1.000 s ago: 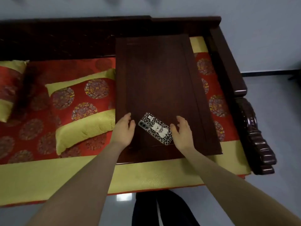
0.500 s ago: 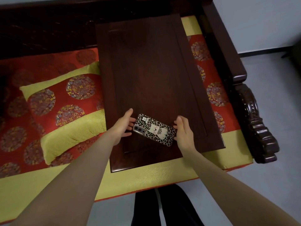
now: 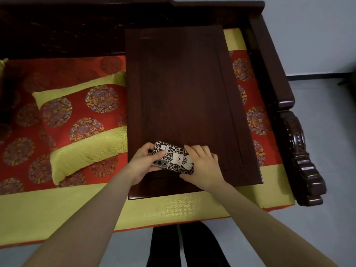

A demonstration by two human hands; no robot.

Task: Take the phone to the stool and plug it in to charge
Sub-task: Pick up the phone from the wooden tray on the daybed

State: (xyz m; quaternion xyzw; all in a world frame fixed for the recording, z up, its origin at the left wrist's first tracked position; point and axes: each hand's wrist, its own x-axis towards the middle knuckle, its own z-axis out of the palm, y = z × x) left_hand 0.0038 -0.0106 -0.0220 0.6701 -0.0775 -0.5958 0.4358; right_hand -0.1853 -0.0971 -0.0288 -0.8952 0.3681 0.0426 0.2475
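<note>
Pick-up of the phone, seen from the head camera. A second ago both hands lay open on either side of the phone, not touching it; half a second ago the fingertips had reached its two short ends. Now the left hand clasps the camera end, thumb across the leopard-print back, and the right hand clasps the other end, fingers curled over the far edge and thumb under the near one. The phone lies face down and appears tilted up off the low table; whether its underside has fully left the wood cannot be told. The grasp thus looks complete, and the carry to the stool is the step that follows.

The low table is a dark, polished wooden top with a recessed panel, and the phone sits near its front edge. The low table stands on a red and yellow seat cushion of a carved dark wooden bench. Left of the low table lies a red and yellow pillow, just beside its edge. Right of the low table, beyond the bench arm, is pale grey floor and a grey wall. No stool, charger or cable is in view.
</note>
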